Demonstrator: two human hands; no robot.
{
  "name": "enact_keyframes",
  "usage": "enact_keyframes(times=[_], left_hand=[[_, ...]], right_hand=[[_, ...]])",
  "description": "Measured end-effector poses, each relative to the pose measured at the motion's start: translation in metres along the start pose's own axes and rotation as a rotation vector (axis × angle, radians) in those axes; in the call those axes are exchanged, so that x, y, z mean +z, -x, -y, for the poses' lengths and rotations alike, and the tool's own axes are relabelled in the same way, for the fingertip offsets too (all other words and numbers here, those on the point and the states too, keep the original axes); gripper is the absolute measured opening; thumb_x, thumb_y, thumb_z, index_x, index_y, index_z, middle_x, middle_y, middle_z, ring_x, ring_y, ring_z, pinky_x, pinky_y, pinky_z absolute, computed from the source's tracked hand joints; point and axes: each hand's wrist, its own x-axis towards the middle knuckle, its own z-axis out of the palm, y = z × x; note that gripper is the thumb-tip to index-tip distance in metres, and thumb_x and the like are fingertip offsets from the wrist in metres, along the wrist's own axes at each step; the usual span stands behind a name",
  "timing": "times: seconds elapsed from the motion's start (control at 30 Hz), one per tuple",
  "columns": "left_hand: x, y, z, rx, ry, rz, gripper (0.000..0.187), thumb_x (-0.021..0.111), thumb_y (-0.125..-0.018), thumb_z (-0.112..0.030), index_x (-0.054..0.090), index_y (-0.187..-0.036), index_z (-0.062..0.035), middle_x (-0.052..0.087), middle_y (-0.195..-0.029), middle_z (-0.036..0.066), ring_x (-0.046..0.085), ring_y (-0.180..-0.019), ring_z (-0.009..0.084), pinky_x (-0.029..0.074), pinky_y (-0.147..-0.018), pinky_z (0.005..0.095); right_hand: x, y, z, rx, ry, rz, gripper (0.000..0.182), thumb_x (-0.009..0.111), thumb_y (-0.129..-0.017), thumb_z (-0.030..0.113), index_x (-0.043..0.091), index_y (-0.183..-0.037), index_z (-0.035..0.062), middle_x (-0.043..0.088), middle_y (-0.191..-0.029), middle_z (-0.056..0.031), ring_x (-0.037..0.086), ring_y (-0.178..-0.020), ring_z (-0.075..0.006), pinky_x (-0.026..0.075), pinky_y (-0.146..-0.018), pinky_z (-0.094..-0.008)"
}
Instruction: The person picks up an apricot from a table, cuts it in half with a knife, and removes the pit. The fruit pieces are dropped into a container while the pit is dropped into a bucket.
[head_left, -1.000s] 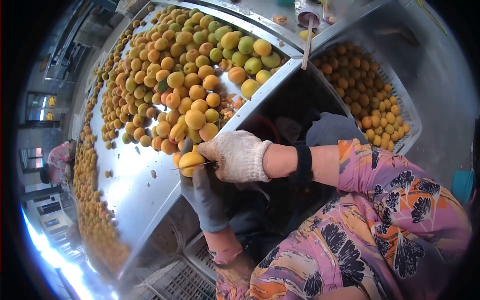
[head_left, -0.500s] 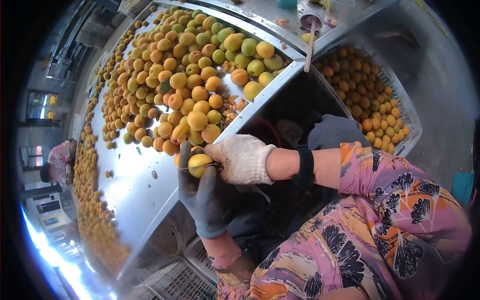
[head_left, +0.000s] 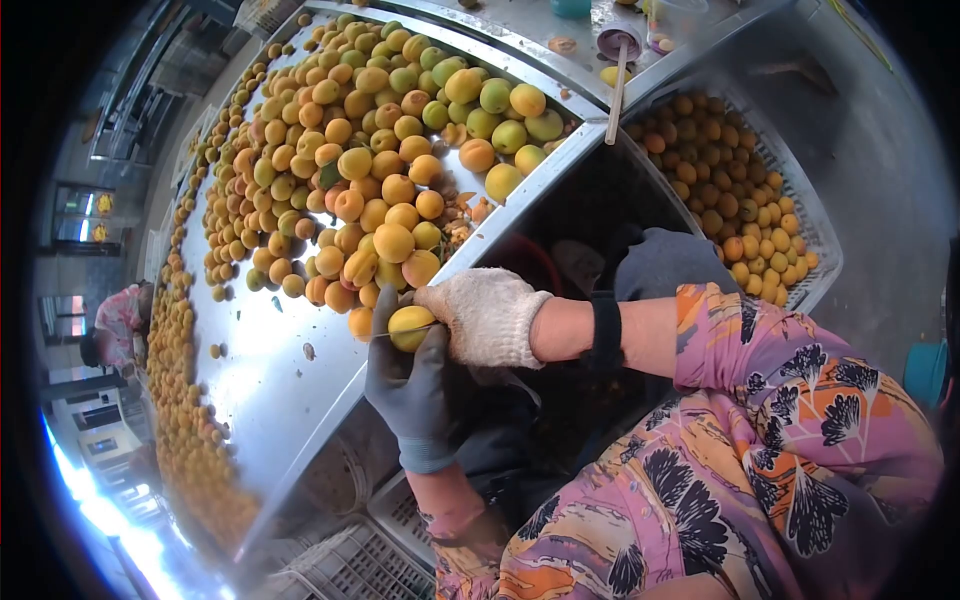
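Observation:
My left hand (head_left: 412, 395), in a grey glove, grips a yellow apricot (head_left: 411, 327) between thumb and fingers near the table's edge. Against it, my right hand (head_left: 490, 318) in a dirty white knitted glove is closed, its fingertips right at the fruit. A thin blade-like tool shows as a narrow line across the apricot from the right fingers; its handle is hidden in the glove. Just beyond my hands lies a heap of apricots (head_left: 394, 242), orange to green, on the metal table (head_left: 262, 345).
A crate (head_left: 822, 240) of apricots stands at the right. A purple cup (head_left: 619, 42) with a stick (head_left: 617, 100) leaning out is at the top. Grey crates (head_left: 360, 560) lie below the table. Another person (head_left: 122, 322) is at the far left.
The apricot and my left hand have shifted slightly right and up, and the fruit has turned a little. The thin tool's line now crosses lower on it.

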Motion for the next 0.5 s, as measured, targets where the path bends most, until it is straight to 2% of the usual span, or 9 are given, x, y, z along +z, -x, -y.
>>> enact_keyframes(times=[0.07, 0.1, 0.17, 0.2, 0.27, 0.3, 0.37, 0.43, 0.5], left_hand=[[0.002, 0.001, 0.001, 0.063, -0.218, 0.015, 0.053, 0.057, -0.092, -0.012, 0.039, -0.139, 0.0059, 0.05, -0.133, 0.013, 0.049, -0.12, 0.0215, 0.039, -0.102, 0.0324], [0.005, 0.001, 0.0, 0.064, -0.218, 0.016, 0.053, 0.057, -0.092, -0.012, 0.039, -0.139, 0.0059, 0.05, -0.133, 0.013, 0.049, -0.12, 0.0215, 0.039, -0.102, 0.0324], [0.014, 0.0, -0.006, 0.045, 0.218, -0.079, 0.057, 0.063, -0.089, -0.007, 0.04, -0.14, 0.0025, 0.054, -0.125, 0.011, 0.053, -0.114, 0.0189, 0.043, -0.099, 0.0326], [0.012, -0.001, -0.003, 0.045, 0.217, -0.078, 0.057, 0.063, -0.089, -0.007, 0.04, -0.14, 0.0025, 0.054, -0.125, 0.011, 0.053, -0.114, 0.0189, 0.043, -0.099, 0.0326], [0.005, -0.003, 0.008, -0.041, 0.388, -0.015, 0.055, 0.06, -0.092, -0.014, 0.04, -0.14, 0.0027, 0.053, -0.127, 0.012, 0.052, -0.115, 0.0192, 0.042, -0.1, 0.0344], [0.005, -0.002, 0.006, -0.041, 0.388, -0.014, 0.055, 0.06, -0.092, -0.014, 0.04, -0.14, 0.0027, 0.053, -0.127, 0.012, 0.052, -0.115, 0.0192, 0.042, -0.1, 0.0344], [0.008, 0.0, 0.003, -0.14, 0.273, 0.018, 0.05, 0.052, -0.096, -0.024, 0.041, -0.136, 0.0047, 0.052, -0.13, 0.012, 0.049, -0.119, 0.02, 0.038, -0.102, 0.0328], [0.002, 0.002, 0.004, -0.114, 0.177, 0.011, 0.048, 0.052, -0.096, -0.024, 0.045, -0.133, 0.0047, 0.054, -0.127, 0.011, 0.051, -0.116, 0.0193, 0.039, -0.1, 0.0324], [-0.002, 0.005, 0.001, -0.097, 0.075, 0.004, 0.045, 0.053, -0.096, -0.025, 0.048, -0.129, 0.0047, 0.055, -0.124, 0.011, 0.052, -0.112, 0.0186, 0.041, -0.097, 0.0319]], right_hand=[[0.002, -0.001, 0.0, 0.002, 0.009, -0.011, 0.022, 0.055, -0.08, 0.018, 0.065, -0.096, 0.006, 0.068, -0.088, -0.0197, 0.066, -0.087, -0.0364, 0.052, -0.078, -0.0447], [0.003, -0.002, 0.0, 0.003, 0.018, -0.021, 0.022, 0.055, -0.08, 0.018, 0.065, -0.096, 0.0062, 0.068, -0.088, -0.0196, 0.066, -0.087, -0.0365, 0.052, -0.079, -0.0447], [0.007, -0.007, -0.002, -0.015, -0.026, -0.004, 0.026, 0.058, -0.077, 0.015, 0.063, -0.101, 0.0073, 0.067, -0.089, -0.0191, 0.065, -0.088, -0.0369, 0.051, -0.079, -0.0451], [0.007, -0.008, -0.002, -0.033, -0.071, 0.015, 0.031, 0.06, -0.075, 0.012, 0.062, -0.106, 0.0084, 0.066, -0.09, -0.0187, 0.064, -0.09, -0.0373, 0.051, -0.079, -0.0454], [0.005, -0.006, -0.001, -0.05, -0.079, 0.012, 0.032, 0.06, -0.075, 0.012, 0.062, -0.106, 0.0085, 0.066, -0.09, -0.0188, 0.064, -0.09, -0.0375, 0.051, -0.078, -0.0453], [0.003, -0.006, 0.0, -0.068, -0.085, 0.012, 0.032, 0.059, -0.074, 0.011, 0.062, -0.107, 0.0087, 0.066, -0.09, -0.0188, 0.064, -0.09, -0.0377, 0.051, -0.078, -0.0451], [0.002, -0.004, -0.001, -0.046, -0.049, 0.023, 0.032, 0.06, -0.074, 0.012, 0.062, -0.106, 0.0094, 0.066, -0.09, -0.0184, 0.064, -0.09, -0.0376, 0.051, -0.078, -0.0449], [0.003, -0.004, -0.001, -0.028, -0.006, 0.042, 0.032, 0.061, -0.074, 0.013, 0.062, -0.106, 0.0101, 0.066, -0.09, -0.0179, 0.064, -0.09, -0.0374, 0.051, -0.078, -0.0447], [0.008, -0.004, -0.003, -0.057, -0.027, -0.034, 0.031, 0.064, -0.074, 0.015, 0.062, -0.105, 0.0111, 0.066, -0.089, -0.0162, 0.064, -0.09, -0.0365, 0.051, -0.077, -0.0441]])
